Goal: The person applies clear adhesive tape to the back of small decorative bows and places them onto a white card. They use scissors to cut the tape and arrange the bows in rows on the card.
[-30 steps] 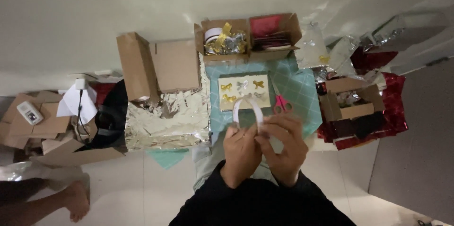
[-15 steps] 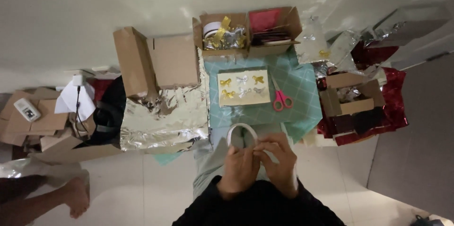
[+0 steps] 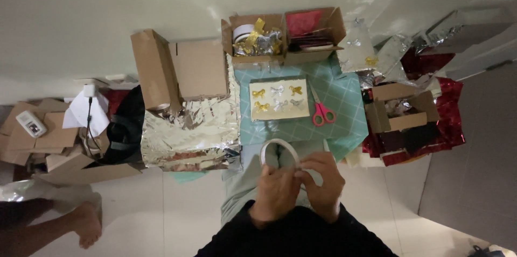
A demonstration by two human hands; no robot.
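Tape (image 3: 279,154) is in both hands, a white roll held up over the lap at the near edge of the floor spread. The left hand (image 3: 278,189) is closed round the roll's lower rim, and the right hand (image 3: 323,184) is curled against its right side with fingertips (image 3: 301,173) pinched at the rim, so I'd judge the step to be picking at the loose end; the end itself is too small to see. Pulling a strip free would call for one hand steadying the roll while the other draws away. Just beyond the roll lies a teal mat (image 3: 344,101), and on it a cream card (image 3: 279,99) with gold and silver bows, with red scissors (image 3: 321,110) just right of the card. To the left a silver foil sheet (image 3: 188,133) is spread under two brown boxes (image 3: 180,68). At the far side an open box (image 3: 258,36) holds ribbon scraps, with red paper in the one beside it. Red wrap (image 3: 431,122) and more small boxes crowd the right. At the near left another person's bare foot (image 3: 86,224) rests on the tile. Nothing lies between the hands and the card.
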